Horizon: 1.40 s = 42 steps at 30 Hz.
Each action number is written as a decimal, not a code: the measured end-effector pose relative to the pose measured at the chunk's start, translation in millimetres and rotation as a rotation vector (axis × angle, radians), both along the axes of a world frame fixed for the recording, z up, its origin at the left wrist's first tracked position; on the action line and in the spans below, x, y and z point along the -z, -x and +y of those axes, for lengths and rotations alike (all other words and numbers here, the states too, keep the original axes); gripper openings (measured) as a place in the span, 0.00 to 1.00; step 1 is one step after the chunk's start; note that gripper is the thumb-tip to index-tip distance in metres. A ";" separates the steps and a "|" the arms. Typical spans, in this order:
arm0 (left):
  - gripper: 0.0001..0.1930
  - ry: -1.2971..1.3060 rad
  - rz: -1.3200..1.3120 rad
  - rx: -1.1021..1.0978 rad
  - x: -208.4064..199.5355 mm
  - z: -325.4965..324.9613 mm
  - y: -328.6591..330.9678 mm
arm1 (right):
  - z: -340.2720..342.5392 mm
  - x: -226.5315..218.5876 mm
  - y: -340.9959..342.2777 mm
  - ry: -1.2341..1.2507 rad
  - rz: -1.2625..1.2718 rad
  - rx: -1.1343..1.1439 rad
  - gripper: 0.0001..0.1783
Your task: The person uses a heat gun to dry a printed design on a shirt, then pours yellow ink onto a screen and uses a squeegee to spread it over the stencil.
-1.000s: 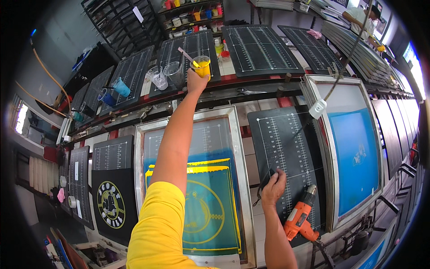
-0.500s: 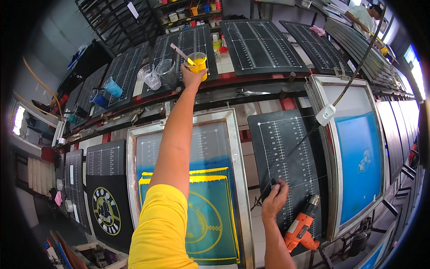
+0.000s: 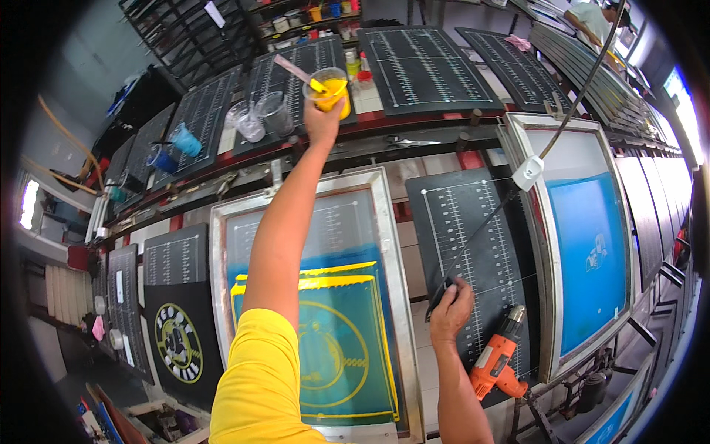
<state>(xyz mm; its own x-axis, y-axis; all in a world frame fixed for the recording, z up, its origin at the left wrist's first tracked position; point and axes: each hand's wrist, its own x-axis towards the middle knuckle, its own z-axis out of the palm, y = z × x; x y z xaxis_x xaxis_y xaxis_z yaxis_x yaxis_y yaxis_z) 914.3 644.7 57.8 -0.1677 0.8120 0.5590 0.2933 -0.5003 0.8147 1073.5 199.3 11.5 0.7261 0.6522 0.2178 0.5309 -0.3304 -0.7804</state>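
Left hand [image 3: 323,122]: grip closed around the underside of a clear plastic cup [image 3: 330,89] of yellow ink, arm stretched far forward in a yellow sleeve; a pale stirring stick [image 3: 294,70] stands slanted in the cup. Cup position: raised over the far row of black pallets, just beside two empty clear cups [image 3: 260,117] on its left. Right hand [image 3: 451,312]: fingers curled down on a black cable [image 3: 473,237] where it meets the near black ruled pallet [image 3: 477,244]; whether the grip pinches the cable or only presses on it cannot be told. Cable runs up to a white switch box [image 3: 528,172]. Orange power drill [image 3: 497,360]: lying on the same pallet, just beside the right hand. Printing screen [image 3: 318,296], metal-framed, with teal mesh and yellow round design: under the left arm. Second screen [image 3: 584,251], blue: to the right. Blue cup [image 3: 186,140]: far left on the worktop row.
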 end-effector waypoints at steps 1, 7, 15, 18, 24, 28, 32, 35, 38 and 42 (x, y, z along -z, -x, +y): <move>0.26 -0.041 0.005 0.032 -6.3 -11.6 2.4 | 3.1 0.2 1.6 -0.006 0.013 0.001 0.13; 0.24 0.047 -0.219 0.452 -83.1 -153.7 40.6 | -2.5 16.2 -4.7 -0.016 -0.008 -0.015 0.15; 0.31 0.315 -0.380 0.569 -96.7 -375.1 130.2 | -5.8 35.0 -22.4 -0.129 0.171 -0.015 0.19; 0.35 0.401 -0.345 0.479 -96.9 -452.1 155.6 | -2.6 41.4 -40.8 -0.190 0.259 -0.063 0.18; 0.43 0.417 -0.210 0.461 -98.0 -554.0 210.3 | -21.4 -65.0 -2.3 -0.317 0.251 -0.175 0.16; 0.43 0.449 -0.033 0.486 -97.2 -584.9 233.9 | -65.6 -172.6 92.8 -0.277 0.320 -0.782 0.11; 0.40 0.428 0.104 0.571 -94.7 -607.5 251.9 | -122.0 -272.7 176.7 -0.254 -0.021 -1.302 0.42; 0.39 0.450 0.111 0.573 -103.1 -624.9 269.0 | -138.7 -299.5 212.2 -0.306 -0.377 -1.445 0.32; 0.39 0.377 0.189 0.578 -112.2 -636.7 288.8 | -152.5 -307.9 222.1 -0.113 -0.864 -1.452 0.12; 0.38 0.321 0.228 0.539 -112.3 -653.3 316.5 | -182.9 -324.3 234.5 -0.049 -1.325 -1.408 0.05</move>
<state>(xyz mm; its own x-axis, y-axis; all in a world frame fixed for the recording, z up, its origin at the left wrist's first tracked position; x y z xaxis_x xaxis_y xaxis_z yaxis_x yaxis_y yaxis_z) 597.7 -8.5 170.1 0.4022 0.8811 0.2487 0.2524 -0.3678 0.8950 839.1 16.4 335.8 -0.8504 0.5080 0.1369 0.5249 0.8019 0.2854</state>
